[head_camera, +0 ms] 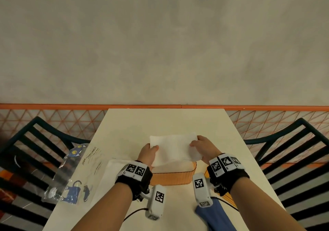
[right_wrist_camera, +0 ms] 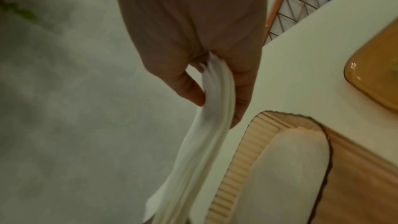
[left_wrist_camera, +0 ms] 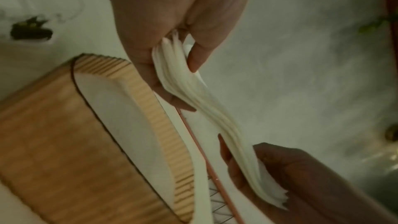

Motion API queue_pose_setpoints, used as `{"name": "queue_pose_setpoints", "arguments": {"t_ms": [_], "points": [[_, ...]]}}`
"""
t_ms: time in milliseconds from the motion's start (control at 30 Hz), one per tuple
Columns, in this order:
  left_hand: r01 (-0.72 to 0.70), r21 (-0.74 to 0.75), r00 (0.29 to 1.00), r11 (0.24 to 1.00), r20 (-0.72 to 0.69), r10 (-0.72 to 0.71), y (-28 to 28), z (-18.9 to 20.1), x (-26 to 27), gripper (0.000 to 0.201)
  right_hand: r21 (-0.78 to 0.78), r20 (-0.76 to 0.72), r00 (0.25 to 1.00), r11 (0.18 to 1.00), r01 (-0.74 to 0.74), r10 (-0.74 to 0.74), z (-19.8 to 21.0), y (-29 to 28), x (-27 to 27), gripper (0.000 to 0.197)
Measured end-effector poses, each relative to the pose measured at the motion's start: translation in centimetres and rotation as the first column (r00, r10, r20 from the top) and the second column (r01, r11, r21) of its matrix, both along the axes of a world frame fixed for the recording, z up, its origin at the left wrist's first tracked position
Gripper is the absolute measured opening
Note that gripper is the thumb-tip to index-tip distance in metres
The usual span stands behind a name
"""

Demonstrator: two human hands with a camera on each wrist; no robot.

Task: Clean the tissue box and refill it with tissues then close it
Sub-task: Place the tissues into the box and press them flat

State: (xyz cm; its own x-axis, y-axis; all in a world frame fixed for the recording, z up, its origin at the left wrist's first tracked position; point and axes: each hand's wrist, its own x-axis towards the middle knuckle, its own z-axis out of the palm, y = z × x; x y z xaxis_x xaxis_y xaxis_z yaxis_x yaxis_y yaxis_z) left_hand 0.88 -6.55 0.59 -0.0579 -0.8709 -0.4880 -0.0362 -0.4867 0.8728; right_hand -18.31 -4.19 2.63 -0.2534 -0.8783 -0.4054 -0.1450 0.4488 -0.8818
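Both hands (head_camera: pixel 175 150) pinch tissue stack (head_camera: pixel 175 149) — ends.

A white tissue stack (head_camera: pixel 173 149) sags above the open, ribbed orange tissue box (head_camera: pixel 171 178).

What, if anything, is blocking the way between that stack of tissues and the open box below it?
Nothing visible. The left hand and right hand hold the tissue stack by its ends just above the orange tissue box, whose top is open. White tissues already lie inside, but no lid or object covers the opening.
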Motion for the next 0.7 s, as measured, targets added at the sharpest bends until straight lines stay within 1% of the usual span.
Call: {"name": "queue_pose_setpoints", "arguments": {"t_ms": [33, 100, 167, 233, 300, 367, 433, 567, 600, 633, 667, 700], "points": [[0.03, -0.06, 0.991, 0.998, 0.13, -0.022, -0.5, -0.3, 0.1, 0.028, 0.013, -0.083, 0.996, 1.0, -0.026, 0.027, -0.2, -0.4, -0.1, 0.041], [0.107, -0.146, 0.936, 0.983, 0.347, -0.051, -1.1, -0.8, 0.3, 0.028, 0.051, -0.253, 0.963, 0.996, -0.079, 0.089, -0.6, -0.8, 0.1, 0.05], [0.223, -0.166, 0.831, 0.961, 0.547, -0.099, -1.5, -1.4, 0.3, 0.029, 0.095, -0.372, 0.916, 0.988, -0.122, 0.149, -1.1, -1.1, 0.6, 0.056], [0.319, -0.137, 0.708, 0.938, 0.692, -0.139, -1.5, -1.9, 0.5, 0.027, 0.127, -0.427, 0.886, 0.982, -0.141, 0.182, -1.8, -1.2, 1.0, 0.057], [0.353, -0.105, 0.632, 0.93, 0.76, -0.154, -1.4, -2.6, 0.5, 0.028, 0.141, -0.469, 0.86, 0.978, -0.151, 0.2, -2.7, -1.1, 1.3, 0.055], [0.382, -0.083, 0.569, 0.92, 0.806, -0.164, -1.2, -3.3, 0.4, 0.04, 0.146, -0.523, 0.824, 0.976, -0.164, 0.217, -3.5, -0.8, 1.7, 0.053], [0.431, -0.067, 0.472, 0.9, 0.866, -0.162, -1.0, -3.7, 0.2, 0.052, 0.154, -0.582, 0.774, 0.969, -0.196, 0.249, -4.3, -0.8, 2.1, 0.054], [0.535, -0.045, 0.315, 0.843, 0.937, -0.15, -0.3, -3.8, -0.2, 0.053, 0.2, -0.649, 0.676, 0.935, -0.291, 0.349, -4.6, -0.8, 2.2, 0.062], [0.565, -0.062, 0.29, 0.823, 0.949, -0.128, -0.2, -3.9, -0.2, 0.055, 0.2, -0.672, 0.643, 0.926, -0.32, 0.367, -4.6, -0.6, 2.3, 0.063], [0.591, -0.09, 0.263, 0.801, 0.961, -0.086, -0.3, -3.9, -0.1, 0.057, 0.183, -0.716, 0.594, 0.919, -0.349, 0.368, -4.6, -0.4, 2.4, 0.064], [0.615, -0.128, 0.242, 0.778, 0.97, -0.031, -0.3, -3.9, 0.1, 0.06, 0.147, -0.779, 0.524, 0.914, -0.378, 0.343, -4.6, -0.1, 2.5, 0.065], [0.641, -0.168, 0.235, 0.749, 0.972, 0.017, -0.4, -3.7, 0.1, 0.06, 0.103, -0.845, 0.445, 0.906, -0.41, 0.298, -4.5, 0.2, 2.5, 0.066]]}}
